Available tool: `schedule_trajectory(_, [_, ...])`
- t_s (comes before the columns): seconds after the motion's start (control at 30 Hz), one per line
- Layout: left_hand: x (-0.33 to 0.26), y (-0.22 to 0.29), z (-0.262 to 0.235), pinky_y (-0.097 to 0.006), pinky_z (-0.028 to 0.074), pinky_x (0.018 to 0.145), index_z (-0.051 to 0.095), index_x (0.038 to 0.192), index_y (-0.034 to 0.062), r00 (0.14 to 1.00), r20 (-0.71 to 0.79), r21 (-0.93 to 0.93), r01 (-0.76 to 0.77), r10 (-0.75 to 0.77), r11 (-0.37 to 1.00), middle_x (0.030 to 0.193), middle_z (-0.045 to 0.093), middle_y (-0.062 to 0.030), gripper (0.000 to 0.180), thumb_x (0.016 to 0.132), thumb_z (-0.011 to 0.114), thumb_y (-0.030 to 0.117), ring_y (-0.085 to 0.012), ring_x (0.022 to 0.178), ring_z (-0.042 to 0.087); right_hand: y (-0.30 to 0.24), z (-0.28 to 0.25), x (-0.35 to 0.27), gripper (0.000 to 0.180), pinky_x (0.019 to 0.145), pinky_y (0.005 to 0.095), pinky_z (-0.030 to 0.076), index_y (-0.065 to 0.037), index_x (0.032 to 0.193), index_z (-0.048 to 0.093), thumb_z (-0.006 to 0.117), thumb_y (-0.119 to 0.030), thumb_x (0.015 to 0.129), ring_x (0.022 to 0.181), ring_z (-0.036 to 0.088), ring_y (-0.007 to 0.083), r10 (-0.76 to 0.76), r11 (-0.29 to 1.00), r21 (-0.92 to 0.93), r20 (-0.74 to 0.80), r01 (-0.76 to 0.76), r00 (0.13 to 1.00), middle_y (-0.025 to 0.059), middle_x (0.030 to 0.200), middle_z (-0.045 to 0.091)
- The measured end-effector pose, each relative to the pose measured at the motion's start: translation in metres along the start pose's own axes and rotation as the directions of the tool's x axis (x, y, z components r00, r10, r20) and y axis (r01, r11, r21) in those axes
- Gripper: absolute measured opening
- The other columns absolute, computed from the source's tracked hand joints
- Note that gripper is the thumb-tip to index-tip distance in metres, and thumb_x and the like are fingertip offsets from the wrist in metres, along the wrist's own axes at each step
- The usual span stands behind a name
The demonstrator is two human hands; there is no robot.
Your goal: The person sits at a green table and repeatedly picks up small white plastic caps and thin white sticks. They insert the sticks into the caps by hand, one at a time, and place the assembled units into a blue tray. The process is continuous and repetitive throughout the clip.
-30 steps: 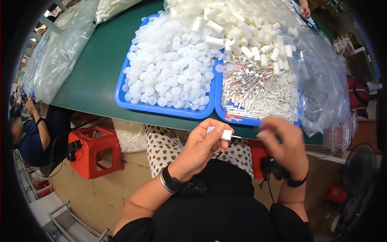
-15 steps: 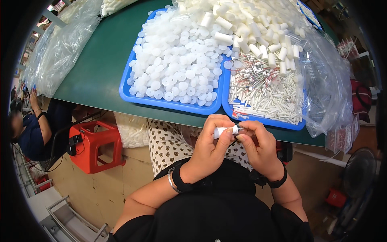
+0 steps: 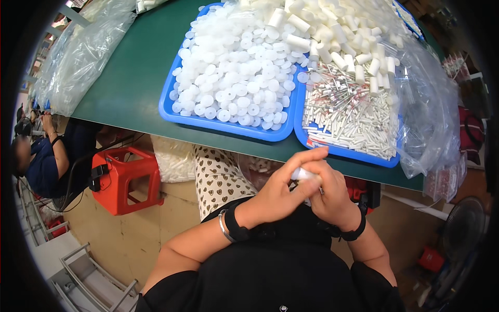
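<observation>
Just past the near edge of the table, over my lap, my two hands are brought together around a small white plastic cylinder [image 3: 301, 175]. My left hand [image 3: 276, 196] has its thumb pressed along the cylinder, its fingers reaching forward over it. Curled around the cylinder's other end is my right hand [image 3: 335, 196], its fingers bent and touching the left thumb. Most of the cylinder is covered by the fingers, and its right end is hidden.
A blue tray [image 3: 228, 128] heaped with translucent white discs stands on the green table [image 3: 119, 67]. Another blue tray [image 3: 358, 156] holds thin white sticks, wires and thick white cylinders [image 3: 338, 36]. Clear plastic bags [image 3: 429, 104] lie alongside. A red stool [image 3: 125, 182] and a seated person [image 3: 47, 161] are at left.
My hands have closed in on each other, with the right fingers now wrapped around the cylinder's end. The left fingers have stretched forward. The whole view has shifted slightly.
</observation>
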State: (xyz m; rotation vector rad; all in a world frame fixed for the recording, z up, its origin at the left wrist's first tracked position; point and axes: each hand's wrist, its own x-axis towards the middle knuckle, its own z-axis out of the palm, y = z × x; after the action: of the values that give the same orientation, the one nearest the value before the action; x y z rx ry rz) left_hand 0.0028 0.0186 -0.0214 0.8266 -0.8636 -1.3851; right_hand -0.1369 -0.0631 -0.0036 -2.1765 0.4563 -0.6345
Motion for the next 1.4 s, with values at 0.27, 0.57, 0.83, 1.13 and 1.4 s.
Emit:
schedule_trajectory(0.27, [0.004, 0.002, -0.006, -0.041, 0.028, 0.117, 0.022, 0.154, 0.0035, 0.983, -0.005, -0.529, 0.152, -0.182, 0.835, 0.157, 0.029, -0.0142, 0.06, 0.103, 0.03, 0.034, -0.0244, 0.143, 0.032, 0.006, -0.005, 0.013, 0.024, 0.065, 0.0396, 0.051, 0.0, 0.108, 0.055, 0.066, -0.009, 0.089, 0.083, 0.063, 0.0332, -0.182, 0.958, -0.232, -0.032, 0.169, 0.983, 0.0146, 0.096, 0.061])
schedule_trajectory(0.57, [-0.006, -0.012, 0.003, -0.04, 0.031, 0.115, 0.039, 0.145, 0.0118, 0.97, -0.005, -0.817, 0.137, -0.244, 0.56, 0.153, 0.035, -0.0049, 0.049, 0.103, 0.046, 0.034, -0.0212, 0.139, 0.036, 0.01, 0.007, 0.008, 0.017, 0.057, 0.0382, 0.049, 0.0, 0.101, 0.058, 0.065, -0.007, 0.087, 0.067, 0.062, 0.0298, -0.216, 0.938, -0.277, 0.004, 0.209, 0.976, 0.0115, 0.085, 0.063])
schedule_trajectory(0.83, [-0.001, -0.007, -0.005, -0.043, 0.03, 0.115, 0.034, 0.149, 0.0128, 0.972, -0.004, -0.768, 0.148, -0.236, 0.623, 0.153, 0.035, -0.0076, 0.051, 0.106, 0.036, 0.041, -0.0239, 0.139, 0.036, 0.006, 0.021, 0.005, 0.024, 0.059, 0.0403, 0.05, -0.001, 0.108, 0.056, 0.065, -0.009, 0.088, 0.068, 0.063, 0.0329, -0.081, 0.973, -0.224, -0.131, 0.05, 0.988, 0.0151, 0.09, 0.063])
schedule_trajectory(1.13, [-0.007, -0.013, 0.004, -0.043, 0.033, 0.115, 0.038, 0.144, 0.0119, 0.984, -0.05, -0.727, 0.083, -0.174, 0.682, 0.152, 0.035, -0.009, 0.053, 0.105, 0.029, 0.047, -0.0287, 0.139, 0.036, -0.016, 0.026, 0.006, 0.022, 0.057, 0.0399, 0.05, 0.0, 0.108, 0.053, 0.064, -0.008, 0.091, 0.068, 0.065, 0.0342, -0.04, 0.943, -0.334, -0.094, 0.006, 0.995, 0.0157, 0.086, 0.064])
schedule_trajectory(1.4, [-0.006, -0.011, -0.002, -0.046, 0.037, 0.112, 0.033, 0.145, 0.012, 0.976, -0.099, -0.646, 0.085, -0.194, 0.759, 0.149, 0.04, -0.0129, 0.061, 0.102, 0.024, 0.054, -0.0312, 0.133, 0.044, -0.01, 0.035, 0.006, 0.019, 0.057, 0.0375, 0.051, 0.001, 0.106, 0.053, 0.061, -0.011, 0.095, 0.069, 0.067, 0.0316, 0.161, 0.984, -0.062, -0.123, -0.17, 0.979, 0.0171, 0.086, 0.066])
